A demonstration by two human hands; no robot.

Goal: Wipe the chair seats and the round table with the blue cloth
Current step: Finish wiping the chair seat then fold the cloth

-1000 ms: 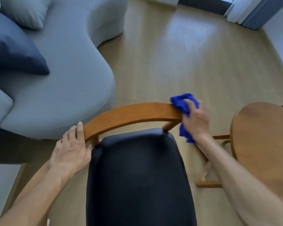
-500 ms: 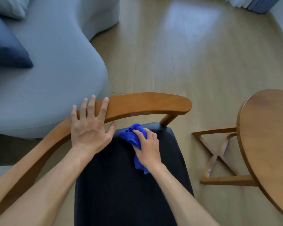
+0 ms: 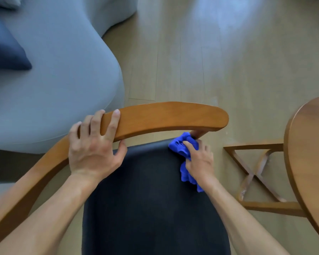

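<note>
A chair with a black padded seat [image 3: 151, 199] and a curved wooden backrest [image 3: 164, 116] stands right below me. My left hand [image 3: 95, 146] grips the backrest, fingers over the top and thumb underneath. My right hand [image 3: 199, 161] holds a bunched blue cloth [image 3: 181, 146] and presses it on the seat's far right corner, beside the backrest's right post. The round wooden table [image 3: 309, 153] shows at the right edge, only partly in view.
A light grey sofa [image 3: 53, 80] with a dark blue cushion [image 3: 6, 52] sits close behind the chair at the left. The table's crossed wooden base [image 3: 254, 173] rests on the wood floor [image 3: 228, 52] right of the chair.
My right hand went with the cloth from the backrest's end down onto the seat, then slid right to the far right corner. My left hand shifted along the backrest and curled round it.
</note>
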